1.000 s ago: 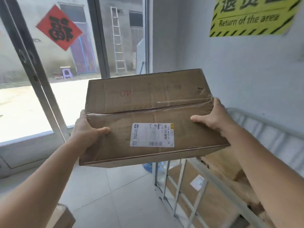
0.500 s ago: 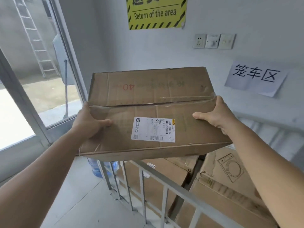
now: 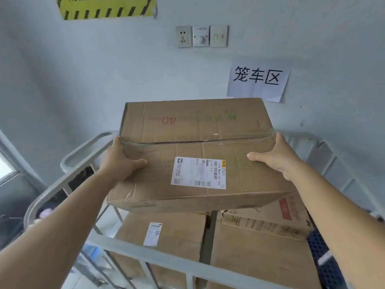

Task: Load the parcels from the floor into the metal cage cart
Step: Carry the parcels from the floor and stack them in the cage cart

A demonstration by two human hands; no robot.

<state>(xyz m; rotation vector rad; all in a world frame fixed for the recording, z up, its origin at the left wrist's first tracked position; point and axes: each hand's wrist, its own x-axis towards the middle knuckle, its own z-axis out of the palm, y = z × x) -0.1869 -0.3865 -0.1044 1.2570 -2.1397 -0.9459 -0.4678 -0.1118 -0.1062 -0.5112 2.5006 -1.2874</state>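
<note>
Box held over the cart

Cart [image 3: 145, 256] rail nearest, two parcels [image 3: 260, 245] inside at 6 o'clock; above them the box [image 3: 193, 151], left hand [image 3: 119, 161] and right hand [image 3: 275, 157] gripping its ends, thumbs on top. Stiff, creased, probably light; support it underneath.

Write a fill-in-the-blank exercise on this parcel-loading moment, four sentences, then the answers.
1. Both hands, the left hand and the right hand, grip one ____ box.
2. A white shipping ____ is stuck to the held box's top face.
3. The red number handwritten on that box is ____.
4. The box is held above the rail of the metal cage cart, which already holds ____ boxes.

Answers: cardboard; label; 40; cardboard
</note>
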